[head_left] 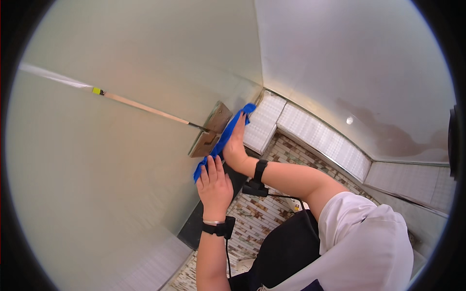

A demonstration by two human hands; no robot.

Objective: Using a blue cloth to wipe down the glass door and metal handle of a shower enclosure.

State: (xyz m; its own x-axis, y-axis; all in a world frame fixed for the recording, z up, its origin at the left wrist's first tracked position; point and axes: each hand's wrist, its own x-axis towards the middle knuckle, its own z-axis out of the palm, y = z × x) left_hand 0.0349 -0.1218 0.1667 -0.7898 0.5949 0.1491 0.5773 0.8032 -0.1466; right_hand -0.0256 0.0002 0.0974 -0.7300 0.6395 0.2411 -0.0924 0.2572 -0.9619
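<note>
A strip of bright blue cloth lies bunched along a large frosted glass panel. My right hand presses on its upper part, palm against the cloth and fingers stretched toward the far corner. Lower down, my left hand rests with its fingers extended, their tips on the cloth's lower end. Neither hand is curled round the cloth. Right beside the cloth, a square metal fitting sits on the glass. What lies beneath my right palm is hidden.
From the fitting, a thin strip-like line runs leftward to a small yellow-green piece. White tiled ledges border a mosaic floor. A dark slab lies below my hands. A pale wall rises at right. Cables hang from my black wristbands.
</note>
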